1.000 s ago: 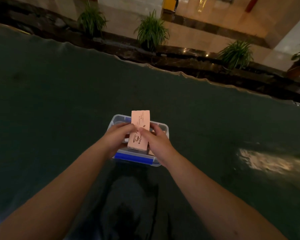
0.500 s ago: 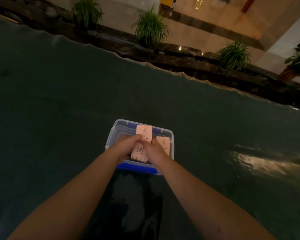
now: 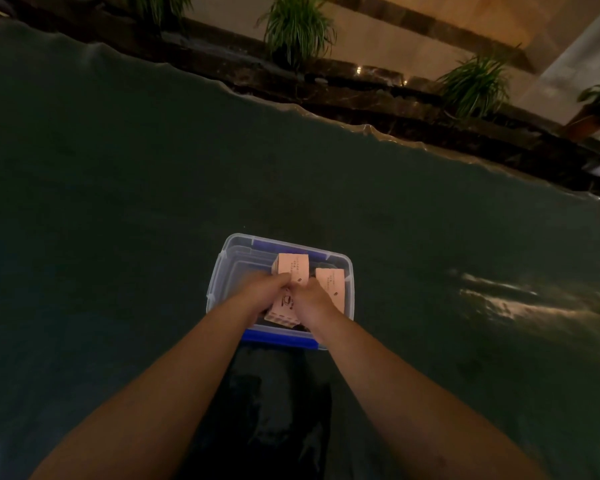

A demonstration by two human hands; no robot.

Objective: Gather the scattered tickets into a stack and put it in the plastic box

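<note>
A clear plastic box with blue clips sits on the dark green table cover, near the front edge. Inside it, my left hand and my right hand both grip a pink ticket stack, one hand on each long side, the stack lying lengthwise and low in the box. A second pink ticket stack lies in the right part of the box, beside my right hand. My fingers cover the middle of the held stack.
The green cloth spreads wide to the left, right and far side of the box. Its wavy far edge meets a dark stone ledge with potted plants. A light glare lies on the cloth at right.
Both hands have lowered the ticket stack from above the box rim down into the box. The second stack in the box has come into view at the right.
</note>
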